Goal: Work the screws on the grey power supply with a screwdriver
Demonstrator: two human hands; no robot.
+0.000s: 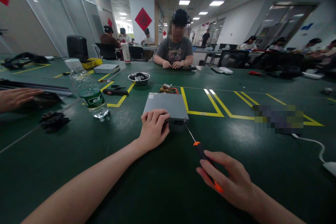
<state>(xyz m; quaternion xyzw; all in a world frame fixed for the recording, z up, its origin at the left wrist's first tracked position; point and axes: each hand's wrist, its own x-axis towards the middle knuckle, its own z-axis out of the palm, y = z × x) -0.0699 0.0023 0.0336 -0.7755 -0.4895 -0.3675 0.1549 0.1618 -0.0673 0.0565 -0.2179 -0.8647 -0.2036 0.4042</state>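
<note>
A grey metal computer power supply point(168, 104) lies flat on the green table, a bundle of coloured wires point(168, 89) at its far side. My left hand point(154, 127) grips its near left corner, fingers over the top and thumb at the front face. In my right hand point(228, 175) is a screwdriver point(201, 150) with a black and orange handle, held between thumb and fingers. Its thin shaft points away from me, and the tip meets or nearly meets the near right corner of the power supply; exact contact is too small to tell.
Left of the power supply stands a water bottle point(90, 89). Beyond are a metal bowl point(139, 78) of small parts and a black tool point(115, 92). Another person's hand point(22, 98) rests at far left. A person point(175, 47) sits opposite. A blurred-out object point(278, 119) lies right.
</note>
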